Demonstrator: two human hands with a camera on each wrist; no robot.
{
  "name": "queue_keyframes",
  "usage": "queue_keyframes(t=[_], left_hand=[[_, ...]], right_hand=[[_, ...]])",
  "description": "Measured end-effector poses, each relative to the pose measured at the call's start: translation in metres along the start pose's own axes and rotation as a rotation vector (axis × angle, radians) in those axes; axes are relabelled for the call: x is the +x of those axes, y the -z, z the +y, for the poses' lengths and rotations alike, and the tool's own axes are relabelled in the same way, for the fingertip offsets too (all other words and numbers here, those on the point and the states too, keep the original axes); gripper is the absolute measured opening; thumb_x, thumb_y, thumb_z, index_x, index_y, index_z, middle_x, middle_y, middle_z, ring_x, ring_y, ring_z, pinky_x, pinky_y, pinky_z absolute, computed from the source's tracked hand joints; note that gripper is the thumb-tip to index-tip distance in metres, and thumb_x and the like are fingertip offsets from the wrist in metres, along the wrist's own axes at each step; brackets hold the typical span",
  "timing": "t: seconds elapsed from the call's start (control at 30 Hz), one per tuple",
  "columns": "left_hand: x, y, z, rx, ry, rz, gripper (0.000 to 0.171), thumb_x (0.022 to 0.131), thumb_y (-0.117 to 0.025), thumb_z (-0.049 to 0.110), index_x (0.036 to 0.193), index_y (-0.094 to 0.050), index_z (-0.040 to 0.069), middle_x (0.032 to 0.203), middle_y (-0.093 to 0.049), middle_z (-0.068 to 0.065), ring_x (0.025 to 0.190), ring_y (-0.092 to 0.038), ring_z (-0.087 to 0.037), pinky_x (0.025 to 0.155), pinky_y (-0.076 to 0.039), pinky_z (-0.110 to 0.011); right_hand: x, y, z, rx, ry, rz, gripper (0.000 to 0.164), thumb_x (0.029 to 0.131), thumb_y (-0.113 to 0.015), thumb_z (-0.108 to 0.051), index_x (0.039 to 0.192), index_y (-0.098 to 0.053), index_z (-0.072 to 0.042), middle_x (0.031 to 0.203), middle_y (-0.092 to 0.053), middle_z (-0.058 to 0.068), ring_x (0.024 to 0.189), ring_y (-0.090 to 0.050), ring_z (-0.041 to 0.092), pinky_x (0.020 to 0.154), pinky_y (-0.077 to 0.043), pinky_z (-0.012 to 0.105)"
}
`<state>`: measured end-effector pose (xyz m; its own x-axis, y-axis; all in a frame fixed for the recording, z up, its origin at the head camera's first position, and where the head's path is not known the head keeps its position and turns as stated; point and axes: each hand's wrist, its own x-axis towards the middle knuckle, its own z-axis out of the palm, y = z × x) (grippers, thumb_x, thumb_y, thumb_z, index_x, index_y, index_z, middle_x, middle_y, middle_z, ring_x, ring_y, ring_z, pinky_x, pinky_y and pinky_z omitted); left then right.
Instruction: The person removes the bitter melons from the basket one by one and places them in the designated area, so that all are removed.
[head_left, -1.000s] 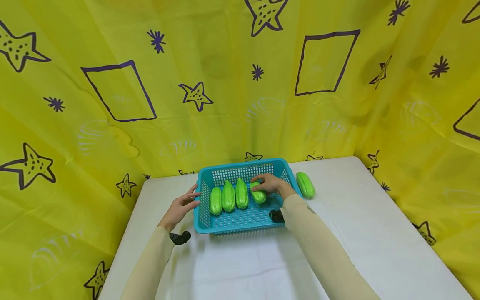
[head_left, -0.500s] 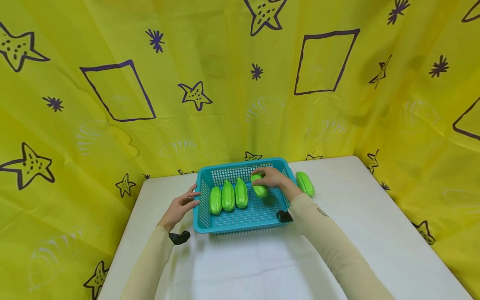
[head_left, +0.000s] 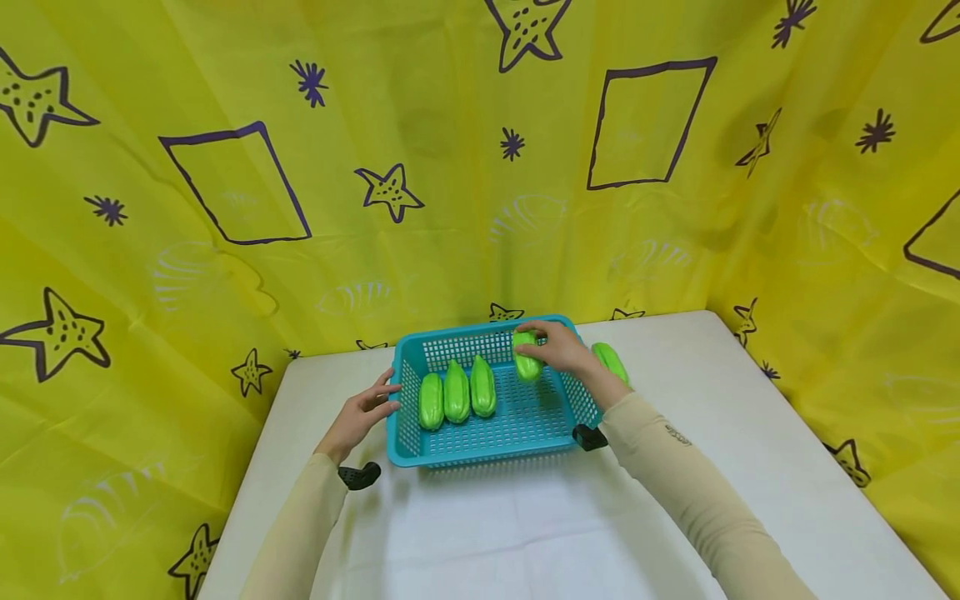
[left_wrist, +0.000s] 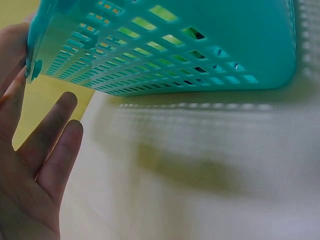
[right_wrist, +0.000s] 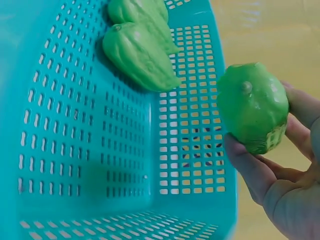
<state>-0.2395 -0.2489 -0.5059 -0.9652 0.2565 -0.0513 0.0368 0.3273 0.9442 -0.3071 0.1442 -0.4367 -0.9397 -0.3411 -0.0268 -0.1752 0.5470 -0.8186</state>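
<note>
My right hand (head_left: 561, 345) pinches a vegetable (head_left: 528, 368) over the basket (head_left: 517, 417) holding three others (head_left: 457, 393); my left hand (head_left: 356, 422), fingers (left_wrist: 56, 122) relaxed, touches its rim (head_left: 392, 442).

The left hand (left_wrist: 25, 185), at left, puts its upper fingers to the rim of a turquoise, slotted plastic basket (left_wrist: 240, 50), two lower fingers clear. Bright green patches (left_wrist: 162, 13) show through slots; shadows streak the white surface (left_wrist: 240, 215).

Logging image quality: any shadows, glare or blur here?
Head view: soft shadows on the flat white table; left wrist: teal perforated plastic basket casts a dotted shadow; right wrist: highlights on the held green ridged vegetable, yellow patterned curtain blurred behind.
</note>
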Motion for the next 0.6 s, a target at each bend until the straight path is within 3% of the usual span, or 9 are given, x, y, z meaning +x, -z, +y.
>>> queue_keyframes(t=[0.23,0.47,0.6], left_hand=[[0.000,0.000,0.001,0.019,0.011,0.012,0.049,0.096,-0.063,0.032,0.139,-0.055,0.009,0.160,-0.022,0.009,0.144,-0.027,-0.037,0.113,-0.026,-0.058],[0.000,-0.001,0.002,-0.003,0.013,-0.008,0.050,0.098,-0.062,0.028,0.141,-0.051,0.004,0.161,-0.020,0.006,0.147,-0.018,-0.034,0.114,-0.023,-0.058],[-0.005,-0.002,0.016,-0.013,0.017,-0.016,0.049,0.098,-0.061,0.022,0.141,-0.049,0.000,0.162,-0.019,0.001,0.147,-0.017,-0.037,0.114,-0.023,-0.059]], right_hand=[[-0.009,0.008,-0.001,0.206,-0.052,0.039,0.054,0.095,-0.065,-0.030,0.143,-0.048,-0.013,0.146,-0.040,0.024,0.118,-0.055,0.036,0.090,-0.052,0.048],[-0.022,0.014,-0.005,0.265,-0.053,0.071,0.053,0.097,-0.063,-0.027,0.144,-0.046,-0.013,0.151,-0.034,0.022,0.129,-0.046,0.038,0.093,-0.051,0.048],[-0.029,0.021,-0.006,0.257,-0.046,0.082,0.053,0.098,-0.062,-0.027,0.145,-0.045,-0.013,0.151,-0.034,0.022,0.129,-0.045,0.039,0.091,-0.052,0.046]])
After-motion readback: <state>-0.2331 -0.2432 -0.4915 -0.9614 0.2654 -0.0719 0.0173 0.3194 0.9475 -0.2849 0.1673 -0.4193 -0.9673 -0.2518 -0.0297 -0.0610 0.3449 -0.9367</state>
